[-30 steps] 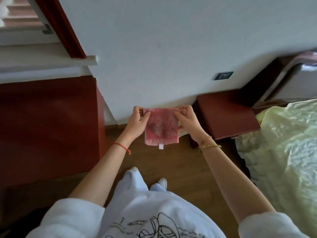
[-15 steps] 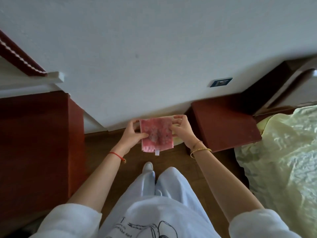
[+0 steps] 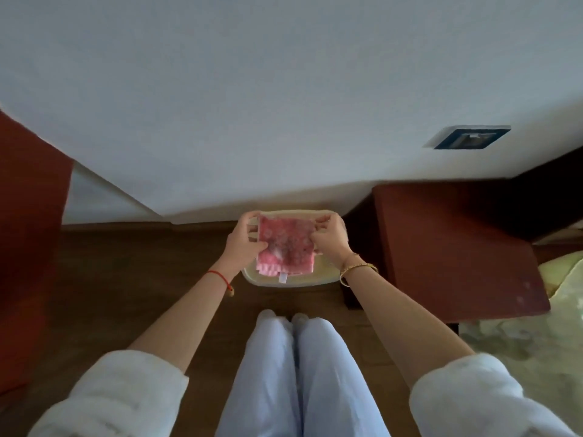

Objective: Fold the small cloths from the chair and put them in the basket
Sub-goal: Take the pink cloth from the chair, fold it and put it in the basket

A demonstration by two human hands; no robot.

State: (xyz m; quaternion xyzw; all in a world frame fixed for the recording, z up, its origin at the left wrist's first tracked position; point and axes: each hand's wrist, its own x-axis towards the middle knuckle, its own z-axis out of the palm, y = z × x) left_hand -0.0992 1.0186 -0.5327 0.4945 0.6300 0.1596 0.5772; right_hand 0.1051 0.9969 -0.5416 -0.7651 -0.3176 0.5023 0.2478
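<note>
A small folded pink cloth (image 3: 285, 247) with a white tag at its lower edge hangs between my two hands. My left hand (image 3: 243, 244) pinches its left side and my right hand (image 3: 329, 239) pinches its upper right corner. Directly beneath the cloth stands a pale cream basket (image 3: 325, 275) on the wooden floor against the wall; the cloth and my hands hide most of its inside. The chair is not in view.
A dark red-brown bedside table (image 3: 451, 244) stands right of the basket, with a bed in a pale yellow-green cover (image 3: 564, 310) beyond it. A tall red-brown cabinet (image 3: 28, 247) is at the left. My legs (image 3: 299, 373) are below, feet close to the basket.
The view has tilted down and toward the wall. My hands have carried the pink cloth lower, and the basket has come into sight under it.
</note>
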